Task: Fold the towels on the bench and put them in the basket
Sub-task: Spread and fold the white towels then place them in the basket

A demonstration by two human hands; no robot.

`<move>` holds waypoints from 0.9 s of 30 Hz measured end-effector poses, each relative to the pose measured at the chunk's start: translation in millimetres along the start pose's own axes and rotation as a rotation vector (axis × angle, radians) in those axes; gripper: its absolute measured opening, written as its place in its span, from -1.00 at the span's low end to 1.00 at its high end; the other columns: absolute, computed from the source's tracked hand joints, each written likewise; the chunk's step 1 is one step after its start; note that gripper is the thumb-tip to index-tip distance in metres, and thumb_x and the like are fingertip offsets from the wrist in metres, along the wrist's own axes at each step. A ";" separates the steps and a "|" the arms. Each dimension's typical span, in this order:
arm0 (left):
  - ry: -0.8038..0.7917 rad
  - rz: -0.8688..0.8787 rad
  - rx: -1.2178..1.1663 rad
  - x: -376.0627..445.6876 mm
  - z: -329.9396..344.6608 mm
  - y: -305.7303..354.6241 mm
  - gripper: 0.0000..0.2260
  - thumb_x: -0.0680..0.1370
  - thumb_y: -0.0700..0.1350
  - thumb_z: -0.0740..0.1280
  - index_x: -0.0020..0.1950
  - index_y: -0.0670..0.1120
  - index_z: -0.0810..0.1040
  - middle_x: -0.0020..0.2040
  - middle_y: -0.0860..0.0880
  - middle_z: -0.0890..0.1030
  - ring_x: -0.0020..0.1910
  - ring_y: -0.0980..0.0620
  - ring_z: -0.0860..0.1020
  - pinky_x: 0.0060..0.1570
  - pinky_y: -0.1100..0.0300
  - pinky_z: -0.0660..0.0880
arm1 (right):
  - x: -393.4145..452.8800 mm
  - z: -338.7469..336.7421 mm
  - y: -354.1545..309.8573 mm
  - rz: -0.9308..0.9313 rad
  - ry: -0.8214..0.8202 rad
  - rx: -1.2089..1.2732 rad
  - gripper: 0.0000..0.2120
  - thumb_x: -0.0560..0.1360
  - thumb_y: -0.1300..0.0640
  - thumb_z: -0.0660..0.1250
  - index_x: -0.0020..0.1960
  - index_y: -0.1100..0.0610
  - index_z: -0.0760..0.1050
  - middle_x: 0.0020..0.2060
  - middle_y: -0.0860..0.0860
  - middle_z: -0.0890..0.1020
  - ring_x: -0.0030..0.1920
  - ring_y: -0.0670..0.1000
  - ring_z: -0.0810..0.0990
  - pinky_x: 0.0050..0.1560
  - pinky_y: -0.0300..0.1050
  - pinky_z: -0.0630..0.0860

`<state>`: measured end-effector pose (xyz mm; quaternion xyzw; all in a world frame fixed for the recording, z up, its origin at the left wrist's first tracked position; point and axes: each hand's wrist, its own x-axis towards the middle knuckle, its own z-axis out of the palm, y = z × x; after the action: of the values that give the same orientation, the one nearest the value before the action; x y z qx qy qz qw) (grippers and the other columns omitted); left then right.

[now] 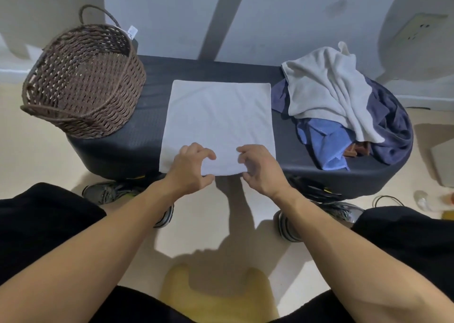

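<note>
Flat white towel (pixel 218 123), near edge under curled fingers (pixel 208 154)

Nothing here can be read. The only thing that looks like a label is a small white tag (pixel 132 31) hanging at the rim of the woven basket (pixel 83 82), up at about ten o'clock from the middle of the view; any print on it is too small and blurred to make out. The wall plate (pixel 417 29) at about two o'clock shows only dark slots, no lettering. The shoes (pixel 319 214) on the floor toward five o'clock carry pale stripes but no brand name I can tell. The towels and the bench show no writing.
</note>
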<state>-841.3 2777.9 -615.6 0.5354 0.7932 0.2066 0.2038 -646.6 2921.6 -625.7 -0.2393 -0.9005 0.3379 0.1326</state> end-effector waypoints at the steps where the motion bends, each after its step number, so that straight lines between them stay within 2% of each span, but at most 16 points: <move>1: -0.001 0.001 0.001 0.4 -0.6 0.0 -0.59 0.39 0.01 0.50 0.21 0.02 0.56 0.16 -0.02 0.49 0.07 0.04 0.33 0.13 0.05 0.44 | 3.0 -1.8 0.2 0.000 0.007 0.002 -0.77 0.34 0.34 0.46 -0.02 0.20 0.57 0.20 0.04 0.60 0.24 0.07 0.51 0.22 -0.14 0.42; 4: 0.003 -0.009 -0.007 0.2 -0.9 2.8 -0.55 0.36 0.10 0.53 0.19 0.02 0.56 0.11 -0.01 0.47 0.04 0.03 0.32 0.08 0.07 0.40 | 13.7 -10.8 -2.3 0.058 0.006 0.047 -0.89 0.44 0.18 0.46 -0.04 0.13 0.62 0.09 -0.03 0.66 0.13 -0.04 0.57 0.11 -0.24 0.46; 6: 0.023 -0.009 0.014 -0.3 0.5 7.1 -0.54 0.36 0.14 0.54 0.17 -0.02 0.56 0.06 -0.02 0.47 -0.01 0.00 0.34 0.00 0.07 0.38 | 21.6 -19.3 -8.4 0.178 -0.026 0.072 -0.91 0.50 0.06 0.41 -0.02 0.04 0.63 -0.03 -0.11 0.69 -0.03 -0.12 0.61 -0.03 -0.25 0.51; 8: 0.079 0.013 0.037 -1.0 1.5 11.4 -0.63 0.42 0.08 0.49 0.12 -0.08 0.58 -0.01 -0.07 0.49 -0.08 -0.01 0.35 -0.07 0.04 0.41 | 27.9 -27.5 -15.5 0.314 -0.060 0.092 -0.83 0.55 -0.04 0.32 0.03 0.02 0.61 -0.09 -0.08 0.69 -0.14 -0.03 0.64 -0.16 -0.12 0.58; 10: 0.129 0.009 -0.016 -1.6 -0.1 13.6 -0.76 0.50 0.01 0.35 0.04 -0.13 0.62 -0.08 -0.11 0.52 -0.13 -0.07 0.39 -0.12 -0.05 0.45 | 33.8 -33.0 -22.3 0.397 -0.123 0.088 -0.78 0.59 -0.05 0.25 0.07 0.04 0.58 -0.06 -0.01 0.68 -0.13 0.10 0.66 -0.20 0.00 0.61; 12: 0.141 -0.019 -0.097 0.0 -2.0 13.3 -0.72 0.54 -0.02 0.25 -0.01 -0.19 0.64 -0.11 -0.15 0.56 -0.14 -0.15 0.44 -0.11 -0.10 0.44 | 40.5 -33.5 -30.5 0.394 -0.202 0.030 -0.76 0.57 -0.06 0.27 0.13 0.06 0.55 0.00 0.00 0.64 -0.03 0.10 0.63 -0.17 -0.09 0.56; 15: 0.090 -0.077 -0.114 8.2 -4.6 9.7 -0.68 0.61 -0.01 0.20 -0.03 -0.21 0.63 -0.13 -0.16 0.58 -0.10 -0.19 0.47 -0.01 -0.09 0.40 | 44.9 -24.5 -47.5 0.263 -0.331 -0.167 -0.42 0.40 -0.16 0.46 0.34 0.03 0.44 0.17 0.01 0.54 0.15 0.06 0.50 0.10 0.01 0.48; 17: 0.072 -0.096 -0.141 12.4 -4.7 6.8 -0.71 0.65 -0.05 0.23 -0.10 -0.22 0.60 -0.19 -0.12 0.56 -0.11 -0.16 0.47 -0.01 -0.08 0.40 | 38.1 -11.4 -52.7 0.197 -0.328 -0.342 -0.37 0.39 -0.14 0.48 0.39 0.01 0.40 0.21 0.01 0.49 0.22 0.09 0.42 0.15 0.03 0.40; 20: 0.079 -0.132 -0.216 12.5 -3.3 4.6 -0.71 0.65 -0.05 0.24 -0.11 -0.23 0.57 -0.19 -0.12 0.60 -0.12 -0.15 0.52 -0.03 -0.06 0.44 | 28.9 -1.5 -49.5 0.217 -0.193 -0.388 -0.57 0.51 -0.03 0.36 0.34 0.04 0.44 0.18 0.03 0.49 0.22 0.11 0.38 0.12 0.02 0.36; 23: 0.072 -0.168 -0.240 11.1 -1.2 6.6 -0.67 0.66 0.01 0.21 -0.11 -0.23 0.55 -0.20 -0.11 0.59 -0.15 -0.13 0.53 -0.07 -0.10 0.47 | 33.7 -8.3 -45.1 0.261 -0.194 -0.338 -0.73 0.57 0.12 0.25 0.25 0.06 0.51 0.03 0.04 0.51 0.12 0.15 0.43 -0.02 0.01 0.34; 25: 0.040 -0.133 -0.224 12.8 -2.2 8.0 -0.63 0.66 0.04 0.19 -0.13 -0.23 0.52 -0.23 -0.12 0.58 -0.18 -0.11 0.52 -0.09 -0.11 0.47 | 38.5 -16.6 -41.1 0.292 -0.216 -0.338 -0.75 0.54 0.19 0.24 0.20 0.08 0.51 -0.06 0.05 0.53 0.02 0.17 0.49 -0.12 -0.03 0.32; 27: 0.005 -0.085 -0.210 16.7 -7.4 8.4 -0.59 0.67 0.06 0.18 -0.20 -0.23 0.49 -0.28 -0.13 0.54 -0.23 -0.07 0.50 -0.13 -0.05 0.44 | 39.9 -26.8 -36.1 0.343 -0.205 -0.313 -0.73 0.55 0.22 0.20 0.22 0.10 0.48 -0.07 0.06 0.58 -0.09 0.16 0.50 -0.13 -0.05 0.30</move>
<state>-844.6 2795.6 -606.6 0.4765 0.7897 0.2812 0.2653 -682.1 2933.2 -578.6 -0.3706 -0.8969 0.2343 -0.0573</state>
